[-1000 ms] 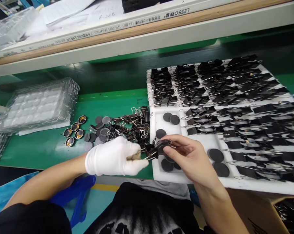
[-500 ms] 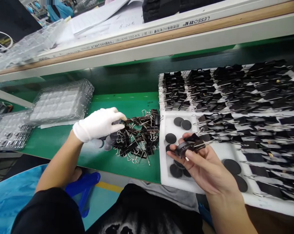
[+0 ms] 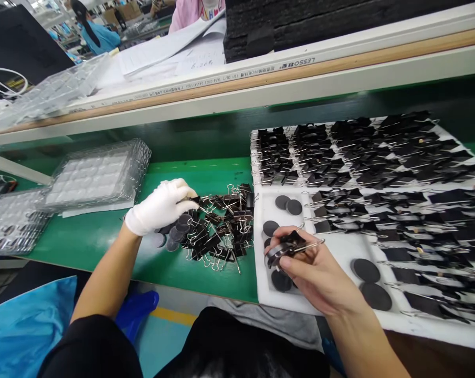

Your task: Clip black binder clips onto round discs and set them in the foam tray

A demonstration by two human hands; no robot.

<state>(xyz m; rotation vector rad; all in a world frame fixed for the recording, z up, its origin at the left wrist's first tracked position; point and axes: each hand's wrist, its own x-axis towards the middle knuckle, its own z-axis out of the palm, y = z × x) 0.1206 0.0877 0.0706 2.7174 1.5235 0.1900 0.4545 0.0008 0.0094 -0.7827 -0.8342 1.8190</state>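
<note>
Pinching a round piece (image 3: pixel 275 255) with a black binder clip (image 3: pixel 295 240) on it, my bare right hand (image 3: pixel 318 269) is above the white tray (image 3: pixel 263 295), while my gloved left hand (image 3: pixel 161 208) pinches a loose clip (image 3: pixel 195 200) at the clip pile (image 3: pixel 215 239) on the green surface (image 3: pixel 143 262), left of that tray.

Bare green tabletop (image 3: pixel 91 231) is found between the clear tray stack (image 3: pixel 90 176) and the gloved left hand (image 3: pixel 162 205), and along the front edge. Rightward passage at table level is obstructed by heaped binder clips (image 3: pixel 221 226), just beside the white foam tray (image 3: pixel 268 301). Its left recess is overhung by the right hand (image 3: pixel 312 268); its back is crowded by clip rows (image 3: pixel 359 152). Overhead access is limited by the shelf beam (image 3: pixel 206 100).
</note>
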